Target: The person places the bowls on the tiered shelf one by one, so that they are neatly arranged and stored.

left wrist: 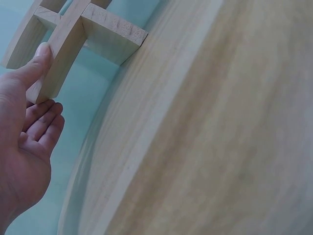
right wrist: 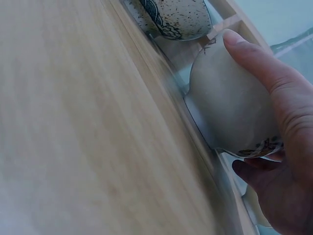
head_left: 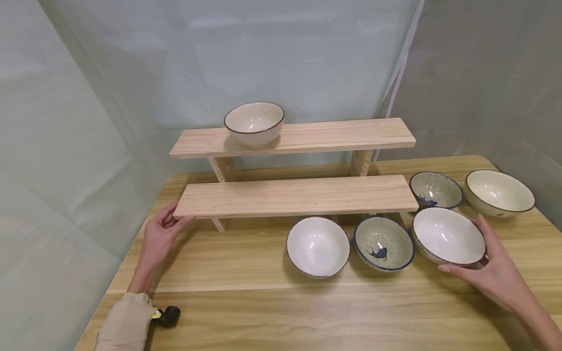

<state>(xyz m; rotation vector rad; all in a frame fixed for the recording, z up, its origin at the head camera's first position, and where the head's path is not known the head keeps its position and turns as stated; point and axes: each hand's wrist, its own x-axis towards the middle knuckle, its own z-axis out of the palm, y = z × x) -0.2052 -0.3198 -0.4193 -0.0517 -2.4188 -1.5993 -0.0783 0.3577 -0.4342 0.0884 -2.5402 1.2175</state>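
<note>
My left hand (head_left: 160,236) grips the left end of the lower board of a two-tier wooden shelf (head_left: 298,195). In the left wrist view its thumb lies against the board (left wrist: 63,58), with the fingers curled at the end. On the right, my right hand (head_left: 500,270) holds a white bowl (head_left: 449,236) by its side, thumb toward the front and fingers round the far side. The right wrist view shows this bowl's pale outer wall (right wrist: 234,98) with a dark pattern near the hand. Left of it are a speckled blue-rimmed bowl (head_left: 382,239) and another white bowl (head_left: 318,247).
A cream bowl (head_left: 254,122) with a dark rim stands on the upper board (head_left: 333,136), left of its middle. Behind the held bowl are a speckled bowl (head_left: 436,189) and a cream bowl (head_left: 500,190). The wooden table (head_left: 246,317) meets pale curtains (head_left: 307,58) at the back.
</note>
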